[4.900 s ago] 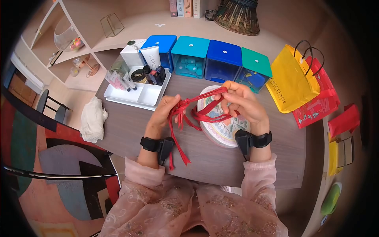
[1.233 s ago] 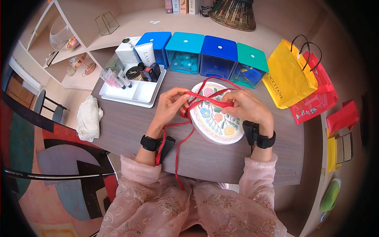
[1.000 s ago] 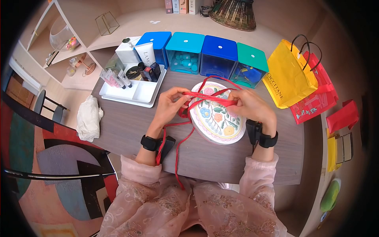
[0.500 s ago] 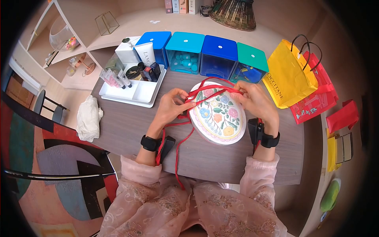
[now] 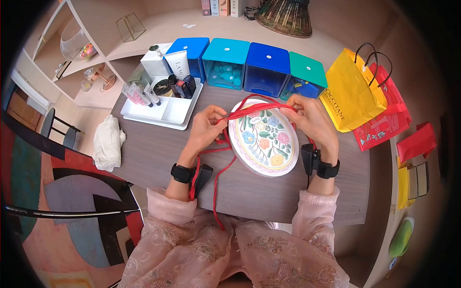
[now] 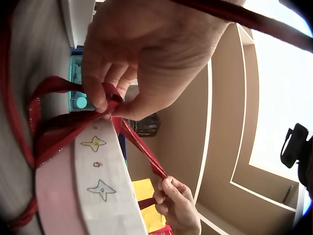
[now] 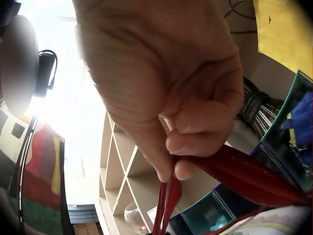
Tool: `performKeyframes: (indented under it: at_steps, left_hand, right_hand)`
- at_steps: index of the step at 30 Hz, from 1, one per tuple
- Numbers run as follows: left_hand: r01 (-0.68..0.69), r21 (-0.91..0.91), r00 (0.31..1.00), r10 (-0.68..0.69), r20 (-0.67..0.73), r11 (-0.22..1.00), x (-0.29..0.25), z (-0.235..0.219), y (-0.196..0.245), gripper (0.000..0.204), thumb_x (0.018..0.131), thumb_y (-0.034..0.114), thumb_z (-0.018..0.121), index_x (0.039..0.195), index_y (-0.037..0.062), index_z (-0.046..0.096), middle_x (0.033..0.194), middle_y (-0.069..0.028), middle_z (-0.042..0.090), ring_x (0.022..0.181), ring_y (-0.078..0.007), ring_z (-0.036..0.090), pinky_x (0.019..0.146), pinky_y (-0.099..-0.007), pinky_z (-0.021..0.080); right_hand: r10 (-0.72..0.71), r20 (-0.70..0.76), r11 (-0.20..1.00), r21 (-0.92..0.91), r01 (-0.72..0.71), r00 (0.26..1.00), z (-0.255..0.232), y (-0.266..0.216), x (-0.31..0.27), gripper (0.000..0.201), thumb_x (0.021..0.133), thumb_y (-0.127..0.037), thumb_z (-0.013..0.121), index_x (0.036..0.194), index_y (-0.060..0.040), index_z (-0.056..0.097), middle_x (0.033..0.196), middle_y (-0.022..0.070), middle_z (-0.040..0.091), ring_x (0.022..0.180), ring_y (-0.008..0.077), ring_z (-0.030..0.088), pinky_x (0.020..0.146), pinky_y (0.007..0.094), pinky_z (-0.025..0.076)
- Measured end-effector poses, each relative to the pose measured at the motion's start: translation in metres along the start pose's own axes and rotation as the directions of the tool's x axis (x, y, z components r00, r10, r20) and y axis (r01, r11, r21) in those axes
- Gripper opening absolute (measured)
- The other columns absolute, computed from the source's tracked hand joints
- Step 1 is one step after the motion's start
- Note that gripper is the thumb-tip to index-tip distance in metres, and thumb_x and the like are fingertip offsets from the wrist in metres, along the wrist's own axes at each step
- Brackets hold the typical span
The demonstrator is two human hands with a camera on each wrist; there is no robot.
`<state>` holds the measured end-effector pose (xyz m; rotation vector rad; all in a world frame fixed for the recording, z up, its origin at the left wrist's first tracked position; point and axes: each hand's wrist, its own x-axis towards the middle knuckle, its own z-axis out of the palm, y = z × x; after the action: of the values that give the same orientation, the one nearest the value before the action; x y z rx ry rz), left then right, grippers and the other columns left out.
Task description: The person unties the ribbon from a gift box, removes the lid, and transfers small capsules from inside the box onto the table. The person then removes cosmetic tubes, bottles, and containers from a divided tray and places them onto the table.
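An oval box (image 5: pixel 266 144) with a flower-patterned lid sits on the desk. Red ribbon (image 5: pixel 259 109) stretches across the far part of its lid between both hands. My left hand (image 5: pixel 207 128) pinches the ribbon between thumb and fingers at the box's left edge; the left wrist view shows the ribbon (image 6: pixel 111 102) bunched there, close against the box's side (image 6: pixel 100 171). My right hand (image 5: pixel 312 119) holds the ribbon's other part at the upper right of the lid, thumb against fingers, as the right wrist view shows. One loose tail hangs over the desk's front edge, another lies along the left wrist.
A white tray (image 5: pixel 172 114) with tubes and cosmetics stands at left, beside a crumpled white cloth or bag (image 5: pixel 108 144). Several blue and green lidded boxes (image 5: pixel 225 52) line the back. A yellow paper bag (image 5: pixel 353 91) and a red bag (image 5: pixel 379 126) stand at right.
The right hand has moved away up and right, drawing the ribbon from the middle of the lid toward its far edge. Earlier, the hands held the ribbon bundle raised in loops.
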<state>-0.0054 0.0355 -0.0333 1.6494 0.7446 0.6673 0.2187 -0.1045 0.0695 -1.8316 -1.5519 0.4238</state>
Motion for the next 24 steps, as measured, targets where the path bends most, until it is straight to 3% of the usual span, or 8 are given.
performKeyframes:
  at_steps: [7,9,13,15,22,24]
  left_hand:
    - [-0.110,-0.206,0.986,0.080,-0.148,0.972,0.004,-0.010,-0.003,0.018,0.080,0.003,0.059,0.097,-0.0007,0.059,0.076,-0.0020,0.061,0.060,-0.0051,0.055,0.047,-0.0192,0.046]
    - [-0.176,-0.322,0.961,0.091,-0.262,0.930,0.005,-0.015,-0.004,0.015,0.082,0.003,0.057,0.096,0.0008,0.060,0.079,-0.0016,0.060,0.062,-0.0052,0.055,0.051,-0.0189,0.046]
    - [-0.187,-0.330,0.942,0.073,-0.329,0.925,0.004,-0.024,-0.003,0.018,0.085,0.007,0.054,0.102,0.0028,0.058,0.080,-0.0012,0.058,0.071,-0.0069,0.055,0.054,-0.0201,0.046]
    - [-0.235,-0.510,0.935,0.048,-0.352,0.828,0.003,-0.029,-0.003,0.022,0.086,0.008,0.055,0.107,0.0032,0.056,0.081,-0.0010,0.057,0.073,-0.0085,0.055,0.056,-0.0200,0.046]
    - [-0.329,-0.680,0.911,0.031,-0.411,0.655,0.003,-0.050,-0.004,0.025,0.086,0.009,0.057,0.111,0.0028,0.054,0.082,-0.0016,0.056,0.074,-0.0107,0.054,0.061,-0.0195,0.046]
    - [-0.365,-0.803,0.905,-0.023,-0.425,0.472,0.006,-0.056,-0.010,0.029,0.085,0.008,0.060,0.112,0.0011,0.052,0.083,-0.0023,0.056,0.073,-0.0113,0.054,0.061,-0.0192,0.046]
  right_hand:
    - [-0.006,-0.067,0.996,0.088,0.012,0.998,0.003,0.011,0.002,0.024,0.083,-0.018,0.067,0.077,0.0048,0.062,0.057,0.0100,0.056,0.052,0.0121,0.051,0.049,0.0290,0.039]
    - [-0.004,-0.078,0.996,0.092,0.011,0.997,0.003,0.013,0.002,0.024,0.083,-0.018,0.067,0.076,0.0047,0.061,0.057,0.0097,0.056,0.052,0.0119,0.051,0.049,0.0286,0.039]
    - [0.044,-0.094,0.998,0.046,-0.039,0.995,-0.001,0.009,0.002,0.026,0.082,-0.019,0.068,0.073,0.0043,0.060,0.055,0.0089,0.055,0.050,0.0108,0.049,0.048,0.0284,0.038]
    - [0.053,-0.121,0.999,0.006,-0.053,0.991,-0.002,0.011,0.003,0.026,0.081,-0.020,0.068,0.073,0.0039,0.060,0.053,0.0085,0.054,0.048,0.0107,0.047,0.047,0.0284,0.036]
    - [0.095,-0.204,0.995,0.011,-0.095,0.974,-0.004,0.027,0.004,0.028,0.080,-0.024,0.068,0.070,0.0012,0.060,0.050,0.0072,0.051,0.046,0.0119,0.046,0.046,0.0287,0.034]
    - [0.120,-0.216,0.992,-0.019,-0.127,0.969,-0.006,0.029,0.005,0.030,0.081,-0.026,0.068,0.070,0.0008,0.060,0.050,0.0068,0.052,0.046,0.0127,0.047,0.047,0.0292,0.035]
